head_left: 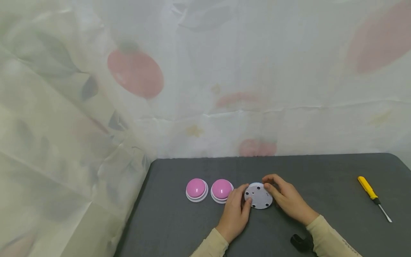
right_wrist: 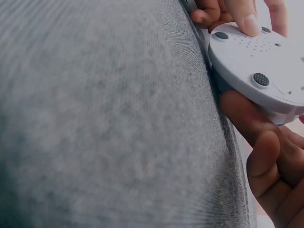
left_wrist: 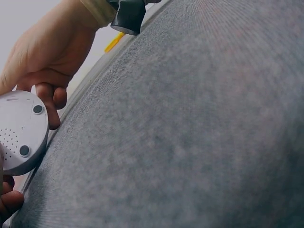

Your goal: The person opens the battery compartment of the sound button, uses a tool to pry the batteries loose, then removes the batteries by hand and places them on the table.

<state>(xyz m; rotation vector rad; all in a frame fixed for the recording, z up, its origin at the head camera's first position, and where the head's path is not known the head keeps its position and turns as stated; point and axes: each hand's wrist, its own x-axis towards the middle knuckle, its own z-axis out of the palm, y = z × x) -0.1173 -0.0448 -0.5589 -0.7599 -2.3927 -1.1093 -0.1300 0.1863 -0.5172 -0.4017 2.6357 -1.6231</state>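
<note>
Between both hands is a round push button (head_left: pixel 258 197), turned so that its white underside with dark feet and small holes faces up. A bit of blue shows beneath its rim in the right wrist view. My left hand (head_left: pixel 235 212) grips its left side, the thumb (right_wrist: pixel 247 21) lying on the underside by the holes. On the opposite side my right hand (head_left: pixel 289 200) holds the rim between thumb and fingers; curled fingers (right_wrist: pixel 251 116) sit under the edge. Just left of my left hand stands a pink-domed button (head_left: pixel 221 189) on a white base.
Another pink-domed button (head_left: pixel 196 189) stands farther left on the dark grey table (head_left: pixel 173 228). At the right lies a screwdriver (head_left: pixel 367 187) with a yellow handle. A black wrist-worn piece (head_left: pixel 301 243) is by the right sleeve. A patterned curtain (head_left: pixel 205 78) hangs behind the table.
</note>
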